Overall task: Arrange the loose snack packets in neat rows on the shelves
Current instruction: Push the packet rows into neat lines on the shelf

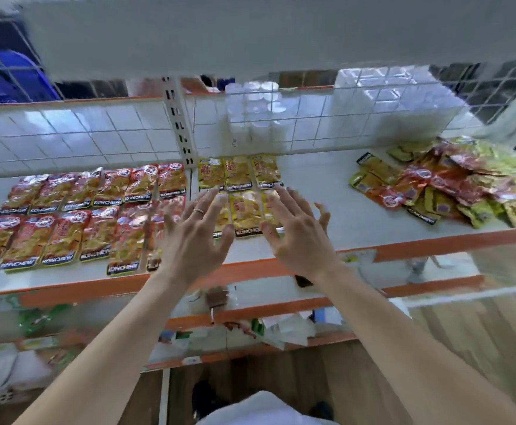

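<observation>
Rows of red packets and yellow packets cover the shelf's left half beneath my spread, empty left hand and right hand, the loose pile at its right end not yet sorted.

A white shelf with an orange front edge runs across the view; the pale underside of an upper shelf fills the top. A white wire grid forms the back, beside a slotted white upright. Behind the grid stand blurred blue items and stacked clear containers. Lower shelves with orange edges sit beneath, above a wooden floor. Light is bright and even.
</observation>
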Motion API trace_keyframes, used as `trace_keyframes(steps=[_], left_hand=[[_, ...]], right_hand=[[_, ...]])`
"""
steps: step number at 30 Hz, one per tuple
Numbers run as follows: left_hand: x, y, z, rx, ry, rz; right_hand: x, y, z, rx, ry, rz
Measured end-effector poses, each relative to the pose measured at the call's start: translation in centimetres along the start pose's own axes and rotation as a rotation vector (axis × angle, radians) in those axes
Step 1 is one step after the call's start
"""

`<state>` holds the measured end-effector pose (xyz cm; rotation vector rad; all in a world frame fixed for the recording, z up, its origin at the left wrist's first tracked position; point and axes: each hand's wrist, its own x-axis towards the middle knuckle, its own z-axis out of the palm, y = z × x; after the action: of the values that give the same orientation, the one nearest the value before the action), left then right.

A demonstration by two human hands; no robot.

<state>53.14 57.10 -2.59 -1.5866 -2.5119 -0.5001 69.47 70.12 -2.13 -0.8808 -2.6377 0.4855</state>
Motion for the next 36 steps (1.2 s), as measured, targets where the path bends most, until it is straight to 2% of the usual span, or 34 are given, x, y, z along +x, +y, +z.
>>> trace_keyframes(steps=[7, 13, 23, 28, 36], left_hand=[[2.3, 13.2, 2.1, -0.067, -0.009, 0.073], [3.1, 20.7, 4.2, -0.049, -0.061, 0.183], [7.4, 26.5, 7.5, -0.077, -0.122, 0.309], [10.0, 28.6, 9.1, -0.122, -0.131, 0.282], [12.8, 31.0, 12.4, -0.138, -0.14, 0.396]], right_hand=[[-5.4, 10.5, -6.9, -0.026, 0.068, 0.069], [-8.6, 17.0, -10.2, 0.004, 0.14, 0.171], [-9.5, 22.4, -12.4, -0.098, 0.162, 0.335], [-9.4, 25.1, -13.2, -0.12, 0.184, 0.405], [-9.2, 28.6, -13.3, -0.147, 0.213, 0.505]])
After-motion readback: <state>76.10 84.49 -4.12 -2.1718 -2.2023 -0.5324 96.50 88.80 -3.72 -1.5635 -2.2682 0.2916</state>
